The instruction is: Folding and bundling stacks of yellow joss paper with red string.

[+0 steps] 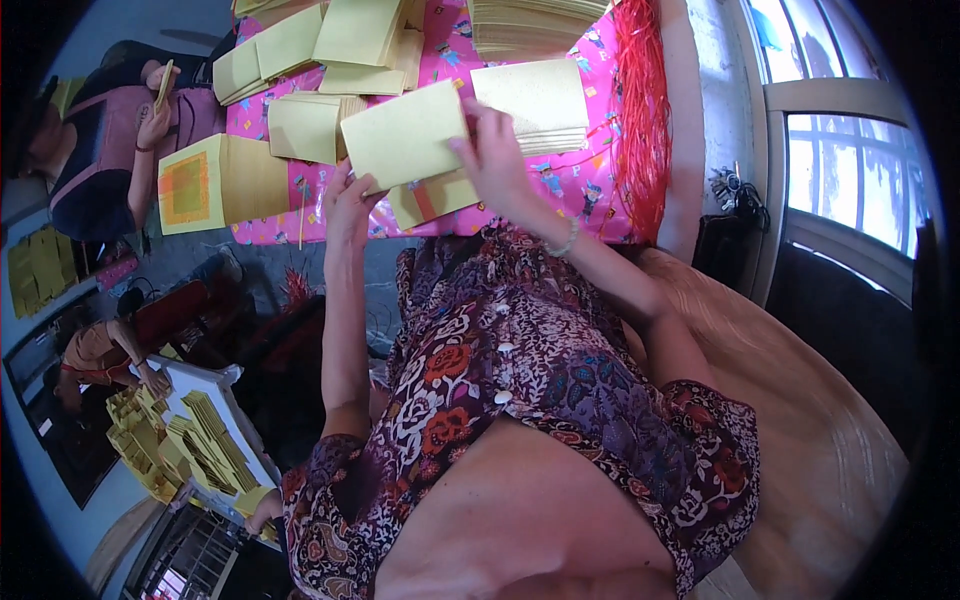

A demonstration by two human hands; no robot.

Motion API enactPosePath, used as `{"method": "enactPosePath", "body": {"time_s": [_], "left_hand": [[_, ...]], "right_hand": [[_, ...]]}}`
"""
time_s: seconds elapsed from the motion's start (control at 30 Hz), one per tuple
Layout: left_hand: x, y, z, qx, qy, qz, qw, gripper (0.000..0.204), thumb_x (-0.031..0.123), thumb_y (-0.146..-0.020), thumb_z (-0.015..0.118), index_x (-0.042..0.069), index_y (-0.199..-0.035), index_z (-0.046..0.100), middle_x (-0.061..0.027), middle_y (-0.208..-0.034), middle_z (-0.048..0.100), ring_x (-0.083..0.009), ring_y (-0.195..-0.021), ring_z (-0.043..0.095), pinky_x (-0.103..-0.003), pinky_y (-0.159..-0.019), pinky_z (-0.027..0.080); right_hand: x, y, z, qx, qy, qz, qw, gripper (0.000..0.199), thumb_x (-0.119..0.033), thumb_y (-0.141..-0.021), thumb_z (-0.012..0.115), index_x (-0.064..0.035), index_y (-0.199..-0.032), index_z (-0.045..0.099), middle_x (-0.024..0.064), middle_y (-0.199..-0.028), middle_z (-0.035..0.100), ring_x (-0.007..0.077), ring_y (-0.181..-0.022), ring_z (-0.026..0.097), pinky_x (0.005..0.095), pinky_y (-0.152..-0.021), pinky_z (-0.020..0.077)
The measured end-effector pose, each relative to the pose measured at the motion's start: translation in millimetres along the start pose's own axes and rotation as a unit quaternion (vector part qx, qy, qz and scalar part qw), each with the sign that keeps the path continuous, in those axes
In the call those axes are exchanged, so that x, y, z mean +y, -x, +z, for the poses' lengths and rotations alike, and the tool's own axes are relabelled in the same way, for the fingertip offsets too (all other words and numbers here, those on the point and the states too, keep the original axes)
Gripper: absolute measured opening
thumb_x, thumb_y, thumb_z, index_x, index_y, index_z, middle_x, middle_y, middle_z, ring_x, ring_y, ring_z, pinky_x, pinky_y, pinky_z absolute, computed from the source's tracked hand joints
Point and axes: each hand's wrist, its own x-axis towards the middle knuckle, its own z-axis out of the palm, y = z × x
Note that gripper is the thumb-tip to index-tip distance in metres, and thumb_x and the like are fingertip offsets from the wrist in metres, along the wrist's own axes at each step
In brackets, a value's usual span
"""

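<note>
On my head view: pale-yellow paper sheet [405,135] held over pink tablecloth [600,200], partly overlapping red-banded yellow paper [450,198]. Long axis runs left to right, right end canted toward far side; broad face turned up to my camera. Left hand [352,208]: forearm near-straight, pointing away from body; fingers pinch near-left corner. Right hand [497,165]: forearm slanted inward, fingers spread at right edge; I cannot tell whether they pinch.
</note>
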Motion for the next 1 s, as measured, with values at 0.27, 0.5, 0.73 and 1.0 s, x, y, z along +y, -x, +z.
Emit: {"method": "enactPosePath", "body": {"time_s": [0.27,0.5,0.73,1.0], "left_hand": [[-8.6,-39.4,75.8,-0.163,-0.084,0.030,0.983,0.043,0.002,-0.085,0.054,-0.003,-0.128,0.045,-0.0115,-0.114,0.060,-0.0186,-0.099,0.060,-0.030,-0.081,0.050],[-69.3,-84.9,101.3,-0.160,-0.208,0.054,0.964,0.038,0.007,-0.077,0.068,-0.004,-0.112,0.056,-0.0111,-0.096,0.067,-0.0150,-0.086,0.064,-0.026,-0.075,0.050],[-117.2,-112.7,88.3,-0.129,-0.289,0.046,0.948,0.037,0.016,-0.073,0.073,-0.001,-0.104,0.063,-0.0100,-0.091,0.069,-0.0171,-0.082,0.066,-0.029,-0.075,0.051],[-106.5,-104.6,86.1,-0.123,-0.372,0.040,0.919,0.039,0.011,-0.075,0.073,-0.002,-0.109,0.060,-0.0086,-0.088,0.068,-0.0135,-0.079,0.065,-0.026,-0.069,0.052]], "right_hand": [[94.5,-17.3,-27.4,0.010,-0.163,0.179,0.970,0.035,-0.012,-0.087,0.060,0.0015,-0.117,0.049,0.0124,-0.091,0.060,0.0194,-0.077,0.061,0.0319,-0.068,0.0504],[154.3,-1.6,-22.8,0.020,-0.028,0.171,0.985,0.027,-0.009,-0.084,0.060,-0.0011,-0.110,0.057,0.0205,-0.097,0.060,0.0315,-0.085,0.061,0.0404,-0.075,0.0491],[171.8,10.4,-3.7,-0.031,0.009,0.193,0.981,0.025,-0.006,-0.083,0.059,-0.0013,-0.108,0.056,0.0209,-0.096,0.060,0.0362,-0.086,0.059,0.0447,-0.079,0.0468],[161.1,15.1,2.4,-0.017,0.141,0.064,0.988,0.030,-0.007,-0.081,0.061,-0.0061,-0.110,0.056,0.0157,-0.094,0.061,0.0326,-0.084,0.058,0.0419,-0.074,0.0487]]}}
